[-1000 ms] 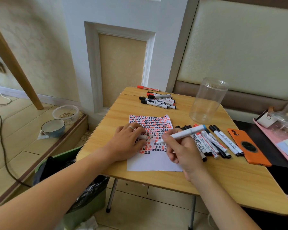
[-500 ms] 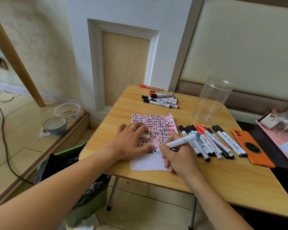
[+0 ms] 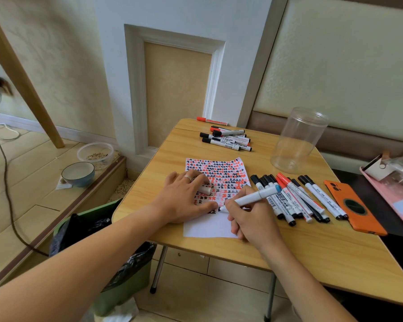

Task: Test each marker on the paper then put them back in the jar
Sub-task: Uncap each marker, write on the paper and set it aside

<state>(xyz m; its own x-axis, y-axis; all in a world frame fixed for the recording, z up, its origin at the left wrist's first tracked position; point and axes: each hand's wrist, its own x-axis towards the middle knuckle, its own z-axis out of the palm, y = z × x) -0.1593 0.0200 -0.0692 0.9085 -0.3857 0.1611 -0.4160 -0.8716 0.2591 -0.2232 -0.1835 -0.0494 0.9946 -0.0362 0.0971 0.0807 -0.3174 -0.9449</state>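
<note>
A sheet of paper (image 3: 209, 226) covered in red and black marks lies on the small wooden table (image 3: 312, 249). My right hand (image 3: 251, 219) grips a white marker (image 3: 254, 197) with a blue end, its tip touching the paper at the lowest row of marks. My left hand (image 3: 184, 198) lies flat on the paper and holds a white cap (image 3: 204, 189) under its fingers. A row of capped markers (image 3: 298, 196) lies right of the paper. Another pile of markers (image 3: 226, 140) lies at the table's far side. The clear jar (image 3: 298, 140) stands empty at the far right.
An orange phone (image 3: 354, 205) lies at the right of the marker row. A pink tray (image 3: 396, 194) with clutter sits beyond the table's right edge. A green bin (image 3: 107, 263) with a black bag stands below the table's left. Two bowls (image 3: 79, 174) rest on the floor step.
My right hand has brought the marker down and left until its tip meets the paper. My left hand has stayed pressed on the sheet.
</note>
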